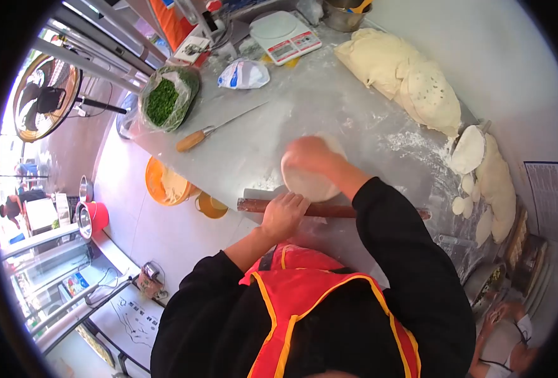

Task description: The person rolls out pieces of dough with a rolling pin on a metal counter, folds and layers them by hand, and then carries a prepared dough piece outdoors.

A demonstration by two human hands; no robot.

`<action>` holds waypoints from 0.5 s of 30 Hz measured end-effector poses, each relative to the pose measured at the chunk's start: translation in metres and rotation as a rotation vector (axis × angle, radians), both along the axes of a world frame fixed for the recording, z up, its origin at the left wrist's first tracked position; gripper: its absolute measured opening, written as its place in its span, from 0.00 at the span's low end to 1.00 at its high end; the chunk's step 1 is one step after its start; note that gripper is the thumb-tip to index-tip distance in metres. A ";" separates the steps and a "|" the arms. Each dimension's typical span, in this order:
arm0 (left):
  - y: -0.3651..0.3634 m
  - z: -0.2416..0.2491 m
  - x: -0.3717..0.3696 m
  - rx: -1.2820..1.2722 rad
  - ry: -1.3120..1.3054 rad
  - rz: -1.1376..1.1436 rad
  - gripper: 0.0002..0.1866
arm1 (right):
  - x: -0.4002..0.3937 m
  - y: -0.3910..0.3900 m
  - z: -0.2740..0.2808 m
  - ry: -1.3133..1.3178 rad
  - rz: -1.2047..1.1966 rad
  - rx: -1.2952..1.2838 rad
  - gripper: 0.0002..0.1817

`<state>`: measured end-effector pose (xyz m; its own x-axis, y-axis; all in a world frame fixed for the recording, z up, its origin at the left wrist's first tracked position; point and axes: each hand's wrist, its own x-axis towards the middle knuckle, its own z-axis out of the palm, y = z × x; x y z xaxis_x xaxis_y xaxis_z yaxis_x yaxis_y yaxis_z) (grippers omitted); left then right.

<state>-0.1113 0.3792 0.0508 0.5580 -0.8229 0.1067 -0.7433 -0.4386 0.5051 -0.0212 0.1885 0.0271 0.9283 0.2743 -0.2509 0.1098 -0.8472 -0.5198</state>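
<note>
My left hand (284, 215) rests over the brown wooden rolling pin (335, 210), its fingers curled onto the pin near the table's front edge. Just beyond the pin lies a round, flat sheet of pale dough (311, 184) on the metal table. Over the upper left part of that sheet is my right hand (308, 154), blurred by motion. Its fingers point down at the dough and are too smeared to make out. Left of the dough, a long thin blade with a wooden handle (191, 140) lies on the table.
A large dough mass (405, 79) sits at the back right, near a bowl of flour (468, 150), small dough pieces and a dough roll (497, 189). Chopped greens (161, 103) fill a bag at the left. A white scale (285, 36) stands behind. Below the left edge is an orange tub (159, 183).
</note>
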 end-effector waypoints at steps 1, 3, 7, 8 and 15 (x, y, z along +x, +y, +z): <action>0.003 -0.001 0.001 0.008 -0.016 -0.004 0.15 | 0.005 -0.006 0.001 0.005 -0.178 0.014 0.16; 0.005 -0.005 0.007 0.018 -0.048 -0.019 0.15 | -0.011 -0.051 -0.017 -0.174 -0.452 0.033 0.19; 0.005 -0.008 0.021 0.047 -0.072 0.007 0.19 | -0.115 -0.117 -0.004 0.088 -0.659 0.119 0.18; 0.004 -0.009 0.024 0.055 -0.087 0.022 0.21 | -0.151 -0.112 0.004 -0.039 -0.726 0.138 0.19; -0.034 -0.030 0.032 0.147 -0.191 0.162 0.31 | -0.289 -0.078 -0.005 -0.405 -0.745 -0.450 0.28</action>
